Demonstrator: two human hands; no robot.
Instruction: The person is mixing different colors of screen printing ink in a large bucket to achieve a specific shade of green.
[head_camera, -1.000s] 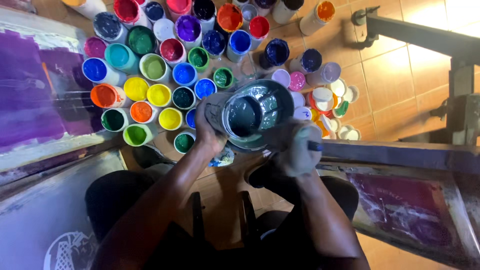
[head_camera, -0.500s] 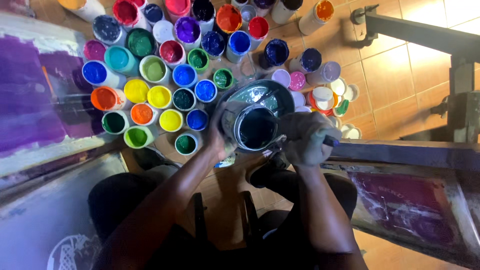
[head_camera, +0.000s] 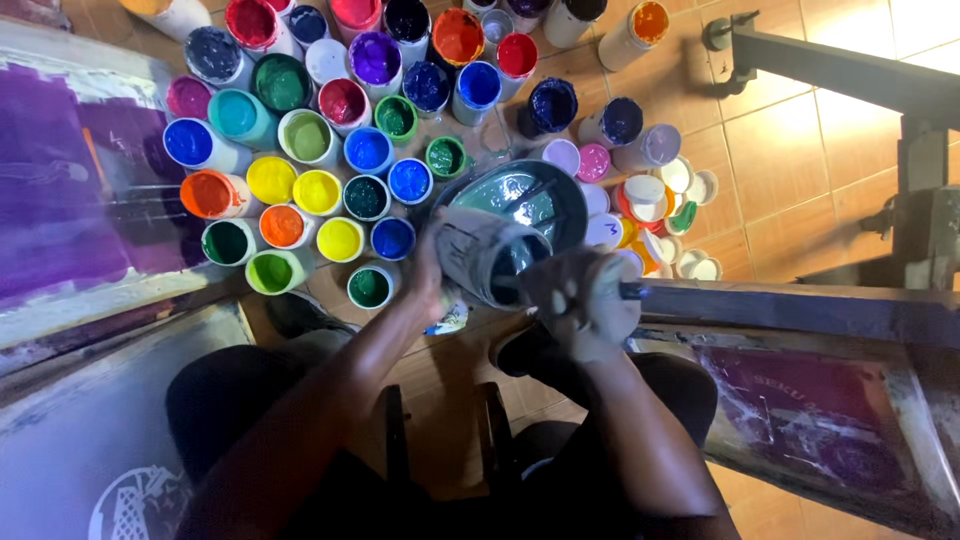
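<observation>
My left hand (head_camera: 428, 278) grips a paint-smeared grey jar (head_camera: 478, 252), tipped on its side with its mouth toward my right hand. My right hand (head_camera: 582, 302), coated in grey paint, is closed on a thin dark tool (head_camera: 630, 291) whose tip reaches into the jar's mouth. Just behind the jar stands a larger round tub (head_camera: 535, 192) of grey-green paint. Both hands hover above the tiled floor in front of my knees.
Several open jars of paint (head_camera: 330, 180) in many colours crowd the floor to the left and beyond. Small lids and cups (head_camera: 655, 200) lie at the right. A purple-stained printing screen (head_camera: 60, 200) sits left, another framed screen (head_camera: 800, 410) right, and a metal stand (head_camera: 850, 75) behind.
The jar has tipped from facing up at me onto its side. Both hands have drifted slightly right, with the tool working inside the jar.
</observation>
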